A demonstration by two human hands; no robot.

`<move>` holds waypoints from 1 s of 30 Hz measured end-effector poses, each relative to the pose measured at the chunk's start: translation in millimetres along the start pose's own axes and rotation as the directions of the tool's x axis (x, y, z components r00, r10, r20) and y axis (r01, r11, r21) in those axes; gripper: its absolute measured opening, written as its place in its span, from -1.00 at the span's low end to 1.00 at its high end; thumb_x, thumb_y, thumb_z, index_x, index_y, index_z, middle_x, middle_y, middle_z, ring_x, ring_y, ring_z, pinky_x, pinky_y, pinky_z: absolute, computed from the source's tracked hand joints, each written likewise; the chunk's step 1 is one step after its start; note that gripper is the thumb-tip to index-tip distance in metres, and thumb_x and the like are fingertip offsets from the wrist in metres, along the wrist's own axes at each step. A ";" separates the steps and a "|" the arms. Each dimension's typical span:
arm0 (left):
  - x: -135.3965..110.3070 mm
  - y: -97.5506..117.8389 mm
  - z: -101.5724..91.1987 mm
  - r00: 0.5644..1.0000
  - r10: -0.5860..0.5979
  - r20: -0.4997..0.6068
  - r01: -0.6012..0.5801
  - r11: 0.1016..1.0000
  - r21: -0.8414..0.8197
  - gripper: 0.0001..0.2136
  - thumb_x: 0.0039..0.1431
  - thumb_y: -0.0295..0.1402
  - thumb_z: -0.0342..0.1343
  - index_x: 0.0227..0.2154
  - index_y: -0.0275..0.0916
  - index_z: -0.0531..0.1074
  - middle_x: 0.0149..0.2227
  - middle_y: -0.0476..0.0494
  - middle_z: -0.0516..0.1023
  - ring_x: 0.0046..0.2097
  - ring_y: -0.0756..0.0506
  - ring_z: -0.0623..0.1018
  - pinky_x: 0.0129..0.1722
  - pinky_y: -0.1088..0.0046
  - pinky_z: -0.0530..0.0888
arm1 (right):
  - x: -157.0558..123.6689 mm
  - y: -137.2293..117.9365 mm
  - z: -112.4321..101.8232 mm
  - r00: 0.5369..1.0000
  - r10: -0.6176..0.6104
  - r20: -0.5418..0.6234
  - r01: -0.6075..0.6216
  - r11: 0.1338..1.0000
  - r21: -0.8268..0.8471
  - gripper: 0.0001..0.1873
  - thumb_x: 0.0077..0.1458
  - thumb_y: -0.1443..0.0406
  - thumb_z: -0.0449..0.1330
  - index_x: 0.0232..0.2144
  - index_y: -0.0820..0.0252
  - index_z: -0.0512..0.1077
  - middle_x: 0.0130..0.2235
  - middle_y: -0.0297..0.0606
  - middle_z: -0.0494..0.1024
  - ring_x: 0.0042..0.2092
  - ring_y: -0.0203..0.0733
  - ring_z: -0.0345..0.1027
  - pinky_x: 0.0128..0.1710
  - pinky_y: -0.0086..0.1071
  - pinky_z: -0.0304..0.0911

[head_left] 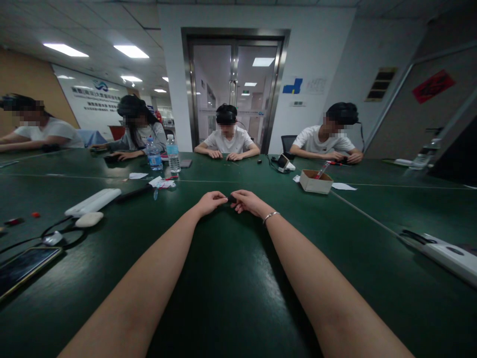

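Note:
Both my arms stretch out over the dark green table [231,278]. My left hand [210,202] and my right hand [246,201] meet at the middle of the table, fingers curled and pinched together. Between the fingertips sits a small dark object [231,198], too small to name. A thin bracelet [270,216] circles my right wrist.
A phone [22,268], cables, a white power strip [93,201] and a white pebble-shaped item [88,219] lie at the left. Two water bottles [164,154] stand further back. A small cardboard box [316,181] sits at the right, another power strip [443,251] at the far right. Several people sit across the table.

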State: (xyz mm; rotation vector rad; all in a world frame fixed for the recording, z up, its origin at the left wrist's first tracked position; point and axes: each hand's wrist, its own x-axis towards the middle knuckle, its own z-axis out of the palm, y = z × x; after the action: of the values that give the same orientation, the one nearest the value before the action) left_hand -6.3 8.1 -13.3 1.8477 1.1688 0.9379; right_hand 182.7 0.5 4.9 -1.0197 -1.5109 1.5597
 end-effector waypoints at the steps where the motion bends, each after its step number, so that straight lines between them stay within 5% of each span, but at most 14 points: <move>1: 0.0 -0.1 -0.2 1.000 -0.002 0.002 0.002 1.000 0.006 -0.64 -0.13 -0.10 0.13 -0.36 -0.30 0.43 -0.47 -0.07 0.43 -0.41 -0.01 0.38 -0.45 0.49 0.28 | -0.1 0.0 0.0 1.000 -0.013 0.001 0.013 1.000 0.007 -0.62 0.06 0.42 0.20 -0.08 0.25 0.19 -0.44 -0.32 0.38 -0.59 -0.39 0.34 -0.65 -0.57 0.35; 4: 0.4 -0.5 -0.7 1.000 -0.005 0.008 0.005 1.000 0.013 -0.63 -0.13 -0.09 0.13 -0.34 -0.30 0.43 -0.46 -0.07 0.43 -0.41 -0.02 0.38 -0.45 0.48 0.29 | -0.2 0.2 -0.7 0.999 -0.042 0.003 0.042 0.998 0.055 -0.40 -0.05 0.51 0.26 -0.01 0.14 0.10 -0.39 -0.36 0.37 -0.54 -0.34 0.39 -0.59 -0.52 0.39; 8: 1.0 -0.6 -0.5 1.000 -0.009 0.013 0.009 1.000 0.008 -0.63 -0.13 -0.09 0.13 -0.35 -0.30 0.42 -0.46 -0.07 0.43 -0.42 -0.02 0.38 -0.44 0.47 0.29 | 1.1 1.9 -2.3 1.000 -0.009 0.004 0.009 1.000 0.018 -0.54 0.04 0.42 0.20 -0.04 0.22 0.12 -0.40 -0.32 0.38 -0.58 -0.36 0.37 -0.65 -0.54 0.36; 12: 0.9 -0.4 -0.2 1.000 -0.010 0.005 0.010 1.000 0.012 -0.64 -0.12 -0.11 0.12 -0.35 -0.30 0.43 -0.46 -0.07 0.42 -0.40 -0.03 0.39 -0.44 0.47 0.29 | 1.2 2.1 -2.8 0.999 -0.050 0.023 0.049 0.998 0.026 -0.37 -0.07 0.52 0.25 -0.01 0.12 0.07 -0.35 -0.37 0.35 -0.53 -0.36 0.40 -0.58 -0.53 0.40; 16: 0.5 0.1 0.3 1.000 -0.006 0.011 0.006 1.000 0.006 -0.65 -0.11 -0.12 0.12 -0.36 -0.31 0.42 -0.49 -0.06 0.41 -0.42 -0.02 0.38 -0.45 0.48 0.29 | 0.2 0.8 -1.4 1.000 -0.001 0.000 0.001 1.000 0.014 -0.65 0.09 0.40 0.15 -0.09 0.23 0.14 -0.40 -0.30 0.38 -0.59 -0.37 0.36 -0.66 -0.55 0.35; 20: 0.6 1.1 1.0 1.000 -0.015 0.004 0.015 1.000 0.020 -0.66 -0.12 -0.13 0.12 -0.37 -0.31 0.42 -0.50 -0.06 0.40 -0.43 -0.01 0.37 -0.46 0.49 0.29 | -0.1 0.9 -0.9 0.999 -0.051 0.013 0.050 0.998 0.044 -0.50 -0.03 0.50 0.22 -0.08 0.14 0.13 -0.37 -0.36 0.37 -0.56 -0.38 0.38 -0.62 -0.55 0.37; 24: 0.5 1.7 1.0 1.000 -0.018 0.013 0.018 1.000 0.013 -0.65 -0.13 -0.12 0.12 -0.36 -0.31 0.42 -0.48 -0.07 0.42 -0.42 -0.02 0.38 -0.45 0.48 0.29 | 0.3 2.2 -1.7 1.000 -0.023 0.009 0.023 1.000 0.003 -0.65 0.04 0.43 0.19 -0.13 0.24 0.18 -0.44 -0.35 0.37 -0.60 -0.38 0.35 -0.67 -0.57 0.34; 28: -0.5 2.5 0.7 1.000 -0.027 0.010 0.027 1.000 0.016 -0.64 -0.14 -0.10 0.12 -0.36 -0.31 0.43 -0.50 -0.05 0.41 -0.43 -0.02 0.37 -0.44 0.47 0.29 | 0.3 2.7 -1.7 0.997 -0.070 0.032 0.070 0.998 0.011 -0.49 -0.09 0.55 0.24 -0.12 0.17 0.18 -0.40 -0.39 0.37 -0.55 -0.38 0.38 -0.62 -0.57 0.37; 30: -0.6 2.8 0.7 1.000 -0.027 0.005 0.027 1.000 0.008 -0.64 -0.14 -0.10 0.12 -0.37 -0.30 0.43 -0.51 -0.05 0.40 -0.42 -0.02 0.37 -0.44 0.47 0.29 | 0.6 2.7 -1.2 0.999 -0.035 0.013 0.035 0.999 -0.002 -0.62 0.02 0.47 0.20 -0.13 0.23 0.19 -0.44 -0.36 0.38 -0.57 -0.38 0.36 -0.63 -0.57 0.36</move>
State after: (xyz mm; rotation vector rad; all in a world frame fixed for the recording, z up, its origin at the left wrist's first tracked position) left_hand -4.8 6.5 -11.3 1.8350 1.1928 0.9141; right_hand 183.6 1.5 2.1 -0.9804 -1.5316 1.5439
